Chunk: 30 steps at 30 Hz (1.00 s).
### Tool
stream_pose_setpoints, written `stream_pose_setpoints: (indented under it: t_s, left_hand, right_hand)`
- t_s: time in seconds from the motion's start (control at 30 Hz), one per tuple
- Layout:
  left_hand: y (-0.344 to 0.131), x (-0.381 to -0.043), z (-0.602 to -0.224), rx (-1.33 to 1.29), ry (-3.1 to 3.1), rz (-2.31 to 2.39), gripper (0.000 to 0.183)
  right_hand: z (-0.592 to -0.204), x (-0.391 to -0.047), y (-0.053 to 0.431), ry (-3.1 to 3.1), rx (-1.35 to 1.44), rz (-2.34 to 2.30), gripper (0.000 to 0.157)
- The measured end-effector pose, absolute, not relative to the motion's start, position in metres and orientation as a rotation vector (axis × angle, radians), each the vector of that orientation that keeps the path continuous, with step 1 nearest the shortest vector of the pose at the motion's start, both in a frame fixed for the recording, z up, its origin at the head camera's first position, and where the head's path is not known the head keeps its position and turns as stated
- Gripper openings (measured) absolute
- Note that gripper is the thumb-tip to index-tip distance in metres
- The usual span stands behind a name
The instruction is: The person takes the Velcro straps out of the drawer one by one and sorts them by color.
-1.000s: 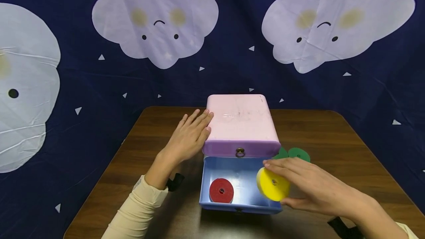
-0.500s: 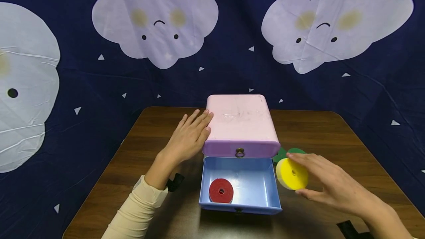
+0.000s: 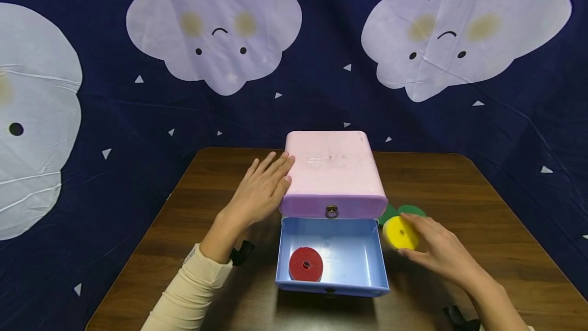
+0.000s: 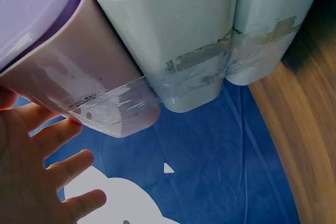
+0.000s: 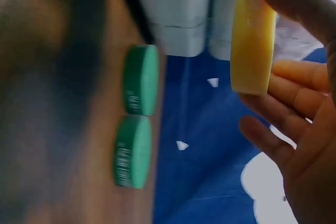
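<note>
My left hand (image 3: pixel 257 190) rests with straight, spread fingers against the left side of a stacked drawer box (image 3: pixel 333 162), pink on top with a purple front drawer. Below that front, a light-blue drawer (image 3: pixel 344 244) is pulled out. Inside it, at the front left, lies a red tape roll (image 3: pixel 314 270). To the right of the drawer, my right hand (image 3: pixel 443 249) pinches a yellow tape roll (image 3: pixel 400 232) between thumb and fingers, above the table. In the right wrist view, the yellow roll appears edge-on between thumb and fingers.
Two green tape rolls (image 5: pixel 140 80) with white print lie side by side on the wooden table (image 3: pixel 229 280), right of the box. In the head view my right hand partly covers one. A dark-blue cloth (image 3: pixel 331 111) with clouds hangs behind the table.
My right hand has carried the yellow roll from over the blue drawer rightward past its edge, then slightly back and lower, near the green rolls. My left hand stays put.
</note>
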<state>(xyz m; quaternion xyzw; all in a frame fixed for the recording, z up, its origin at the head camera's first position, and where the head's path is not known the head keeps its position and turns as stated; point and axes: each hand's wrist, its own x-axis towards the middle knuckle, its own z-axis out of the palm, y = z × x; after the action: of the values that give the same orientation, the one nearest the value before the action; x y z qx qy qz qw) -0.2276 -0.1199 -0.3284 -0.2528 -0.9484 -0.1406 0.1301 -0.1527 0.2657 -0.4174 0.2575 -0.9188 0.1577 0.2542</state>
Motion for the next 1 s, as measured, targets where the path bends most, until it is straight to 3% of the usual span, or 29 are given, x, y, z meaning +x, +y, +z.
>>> stream_pose_setpoints:
  t_s: [0.5, 1.0]
  left_hand:
    - [-0.120, -0.229, -0.329, -0.739, -2.753, -0.399, 0.051]
    - [-0.120, -0.229, -0.329, -0.734, -2.758, -0.410, 0.050]
  right_hand:
    - [-0.458, -0.172, 0.251, -2.869, 0.389, 0.464, 0.065]
    - [-0.470, -0.178, 0.247, -2.876, 0.395, 0.446, 0.056]
